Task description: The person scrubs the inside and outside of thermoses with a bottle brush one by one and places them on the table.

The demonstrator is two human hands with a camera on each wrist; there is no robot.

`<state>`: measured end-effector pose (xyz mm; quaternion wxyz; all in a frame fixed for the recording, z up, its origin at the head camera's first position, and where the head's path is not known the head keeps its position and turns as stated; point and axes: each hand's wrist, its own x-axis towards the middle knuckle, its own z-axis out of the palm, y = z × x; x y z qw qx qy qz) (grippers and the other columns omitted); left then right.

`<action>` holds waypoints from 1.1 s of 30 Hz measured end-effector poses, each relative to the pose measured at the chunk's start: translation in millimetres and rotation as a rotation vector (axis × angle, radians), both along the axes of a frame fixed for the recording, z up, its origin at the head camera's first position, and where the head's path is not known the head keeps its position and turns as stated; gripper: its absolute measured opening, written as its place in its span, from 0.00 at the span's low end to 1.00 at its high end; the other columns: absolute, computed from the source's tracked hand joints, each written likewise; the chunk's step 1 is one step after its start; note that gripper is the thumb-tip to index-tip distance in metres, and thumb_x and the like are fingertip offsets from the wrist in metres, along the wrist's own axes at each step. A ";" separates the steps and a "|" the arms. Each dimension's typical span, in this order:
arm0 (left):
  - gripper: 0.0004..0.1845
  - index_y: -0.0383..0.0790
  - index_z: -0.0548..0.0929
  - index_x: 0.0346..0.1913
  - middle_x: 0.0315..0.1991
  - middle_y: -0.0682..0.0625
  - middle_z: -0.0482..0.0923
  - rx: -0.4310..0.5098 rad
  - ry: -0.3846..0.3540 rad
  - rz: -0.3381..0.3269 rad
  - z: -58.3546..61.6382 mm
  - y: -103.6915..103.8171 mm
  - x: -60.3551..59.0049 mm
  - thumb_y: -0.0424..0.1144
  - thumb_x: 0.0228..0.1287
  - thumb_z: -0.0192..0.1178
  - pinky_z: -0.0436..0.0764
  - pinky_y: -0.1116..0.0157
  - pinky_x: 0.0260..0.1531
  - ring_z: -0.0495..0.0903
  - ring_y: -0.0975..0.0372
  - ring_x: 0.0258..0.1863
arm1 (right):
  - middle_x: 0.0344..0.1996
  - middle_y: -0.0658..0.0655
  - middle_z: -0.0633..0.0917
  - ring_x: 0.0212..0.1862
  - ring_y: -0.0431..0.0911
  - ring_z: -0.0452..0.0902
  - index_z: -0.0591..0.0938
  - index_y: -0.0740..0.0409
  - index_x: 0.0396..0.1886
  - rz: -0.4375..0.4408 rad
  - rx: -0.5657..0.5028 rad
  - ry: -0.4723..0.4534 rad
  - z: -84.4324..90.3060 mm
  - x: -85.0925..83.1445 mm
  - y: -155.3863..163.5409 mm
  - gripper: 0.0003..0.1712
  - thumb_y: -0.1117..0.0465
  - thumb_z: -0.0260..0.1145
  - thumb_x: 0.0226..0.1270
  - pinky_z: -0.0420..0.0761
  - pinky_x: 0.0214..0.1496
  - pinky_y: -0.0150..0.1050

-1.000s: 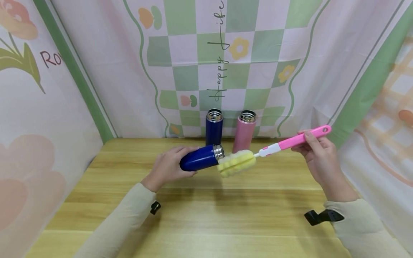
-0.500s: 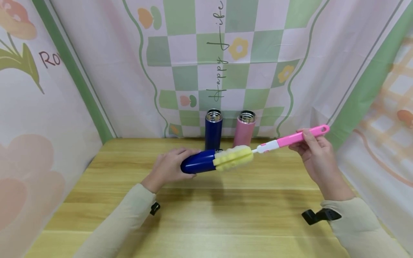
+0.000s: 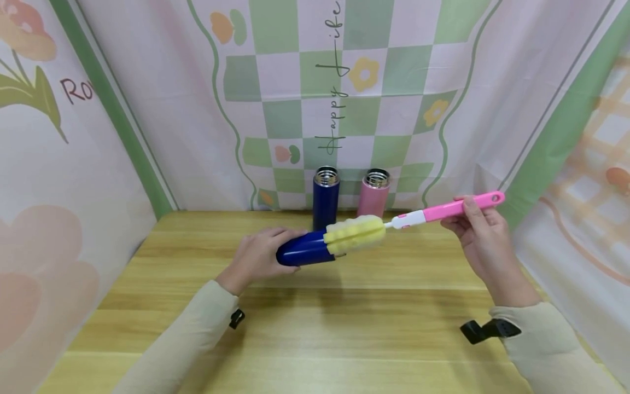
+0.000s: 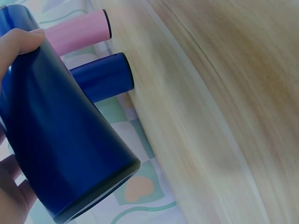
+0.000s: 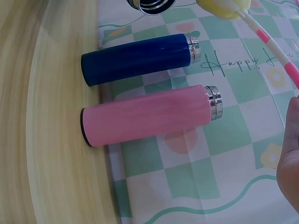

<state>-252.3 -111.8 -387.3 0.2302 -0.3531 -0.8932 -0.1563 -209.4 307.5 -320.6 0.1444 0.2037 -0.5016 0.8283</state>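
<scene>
My left hand point(image 3: 261, 250) grips a dark blue thermos bottle point(image 3: 304, 249), tilted on its side above the table with its neck to the right. My right hand point(image 3: 484, 235) pinches the pink handle of a bottle brush point(image 3: 356, 232) with a yellow and white sponge head. In the head view the sponge hides most of the bottle's neck. From the right wrist, the held bottle's open steel mouth point(image 5: 156, 5) shows beside the sponge point(image 5: 219, 7), with a gap between them. The left wrist view shows the bottle's base point(image 4: 100, 196) nearest the camera.
A second dark blue bottle point(image 3: 326, 205) and a pink bottle point(image 3: 374, 197) stand uncapped at the back of the wooden table point(image 3: 315, 339). Behind them hangs a green and white checked cloth point(image 3: 320, 76).
The brush's sponge head has risen from below the bottle's mouth to across and above it. The held bottle's neck end has dipped slightly. The right hand has shifted slightly left.
</scene>
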 end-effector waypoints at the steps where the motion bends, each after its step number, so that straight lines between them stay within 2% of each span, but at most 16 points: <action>1: 0.41 0.64 0.78 0.66 0.52 0.53 0.83 -0.001 0.004 -0.001 -0.5 -0.2 -0.2 0.58 0.43 0.80 0.83 0.54 0.37 0.83 0.56 0.47 | 0.39 0.62 0.85 0.39 0.48 0.84 0.80 0.72 0.51 -0.003 -0.003 0.003 -0.1 -0.2 -0.6 0.14 0.65 0.54 0.79 0.83 0.47 0.36; 11: 0.41 0.64 0.77 0.67 0.52 0.54 0.83 -0.007 0.014 -0.024 -4.5 -0.4 -1.7 0.58 0.44 0.79 0.83 0.53 0.41 0.83 0.57 0.48 | 0.42 0.63 0.84 0.42 0.49 0.84 0.79 0.71 0.51 0.060 -0.005 0.046 -0.9 -1.6 0.3 0.13 0.66 0.52 0.79 0.81 0.49 0.38; 23: 0.42 0.65 0.76 0.67 0.51 0.54 0.84 0.003 0.048 -0.049 -4.1 -0.3 -2.3 0.57 0.43 0.79 0.83 0.54 0.40 0.83 0.57 0.46 | 0.42 0.64 0.85 0.42 0.49 0.85 0.79 0.71 0.50 0.033 0.007 0.043 -3.1 -2.6 0.5 0.13 0.66 0.52 0.79 0.80 0.49 0.39; 33: 0.42 0.65 0.76 0.66 0.52 0.55 0.83 0.004 0.044 -0.053 -3.9 -0.2 -2.2 0.56 0.42 0.80 0.83 0.54 0.42 0.82 0.58 0.48 | 0.42 0.63 0.85 0.42 0.48 0.85 0.79 0.70 0.50 0.002 0.037 0.013 -3.6 -1.4 2.7 0.13 0.65 0.54 0.78 0.81 0.50 0.38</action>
